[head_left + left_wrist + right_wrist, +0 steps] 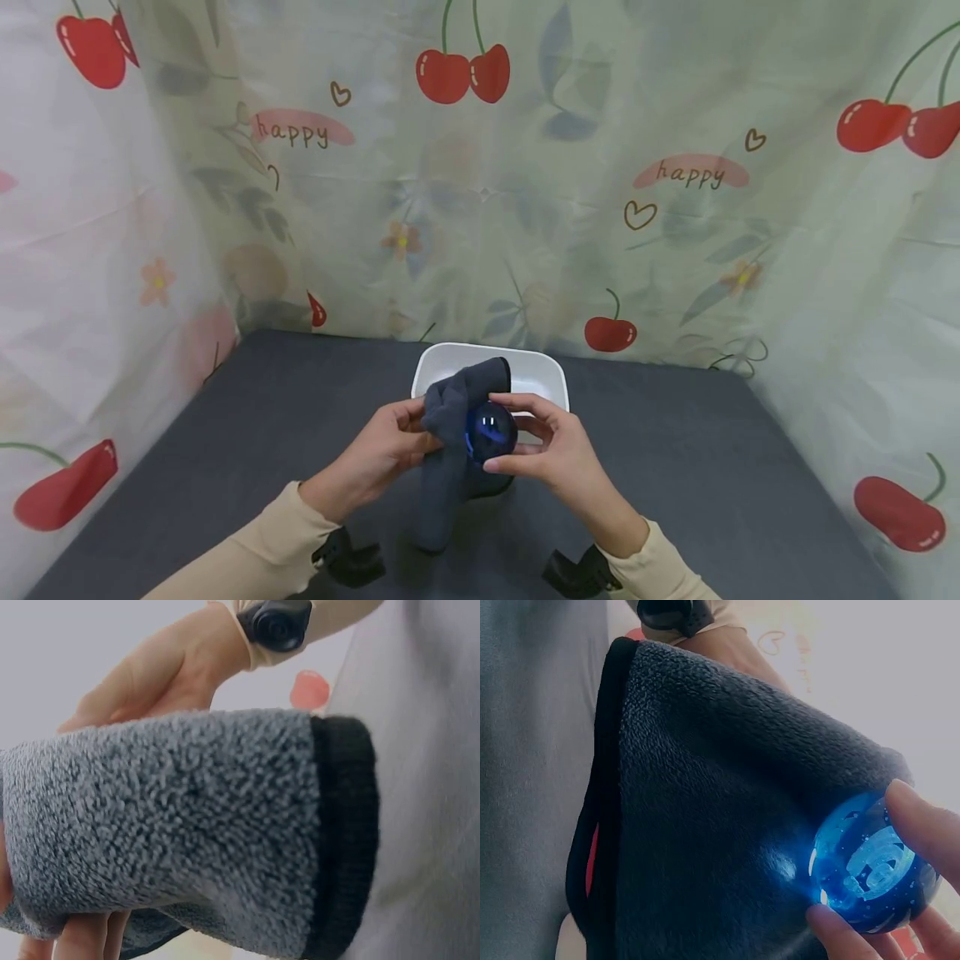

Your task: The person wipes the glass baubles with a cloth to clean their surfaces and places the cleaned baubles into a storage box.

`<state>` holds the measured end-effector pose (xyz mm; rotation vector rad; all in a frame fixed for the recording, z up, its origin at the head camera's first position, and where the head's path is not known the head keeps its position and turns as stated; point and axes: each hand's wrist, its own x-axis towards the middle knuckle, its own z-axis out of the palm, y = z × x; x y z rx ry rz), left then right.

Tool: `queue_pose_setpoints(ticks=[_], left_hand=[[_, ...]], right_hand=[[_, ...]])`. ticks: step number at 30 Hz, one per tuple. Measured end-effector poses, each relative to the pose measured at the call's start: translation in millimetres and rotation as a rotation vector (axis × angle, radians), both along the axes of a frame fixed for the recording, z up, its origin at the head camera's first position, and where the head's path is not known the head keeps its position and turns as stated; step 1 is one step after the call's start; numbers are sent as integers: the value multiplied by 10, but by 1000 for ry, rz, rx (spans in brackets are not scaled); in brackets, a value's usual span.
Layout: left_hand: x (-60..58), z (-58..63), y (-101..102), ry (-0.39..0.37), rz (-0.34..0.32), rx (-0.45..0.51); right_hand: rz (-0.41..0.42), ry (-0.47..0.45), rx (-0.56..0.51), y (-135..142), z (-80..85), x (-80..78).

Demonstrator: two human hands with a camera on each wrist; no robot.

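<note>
A clear blue glass ball (492, 432) with a swirl pattern inside is gripped by my right hand (558, 446), thumb below and fingers above and behind. The right wrist view shows the glass ball (870, 862) lit bright blue against the cloth. My left hand (378, 454) pinches a dark grey fleecy cloth (450, 417) with a black edge. The cloth (172, 825) hangs down beside the ball and touches its left side. Part of the left hand's fingers is hidden behind the cloth.
Behind the hands stands a white rectangular tray (540, 375), partly covered by the cloth. A dark grey mat (675, 467) covers the table. Curtains (480, 208) printed with cherries enclose the back and both sides.
</note>
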<state>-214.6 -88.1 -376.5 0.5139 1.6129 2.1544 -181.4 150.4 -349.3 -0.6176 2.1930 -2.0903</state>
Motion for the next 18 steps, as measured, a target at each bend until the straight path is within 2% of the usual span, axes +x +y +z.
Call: queue_pose_setpoints(ticks=[7,10,13,16,18], left_hand=[[28,19,96,-23,0,-5],[30,22,122,-28,-12,-13],[21,22,140,-22,-15,-36],[11,28,156,-9,17,-73],[1,23,164,0,41,-91]], right_hand=[[-7,8,0,-2,-7,0],[-17,26,33,-1,-30,-8],[-47,125,181,11,-46,-11],[-92,284,378,37,-42,-9],[-119,369,456,61,-30,-10]])
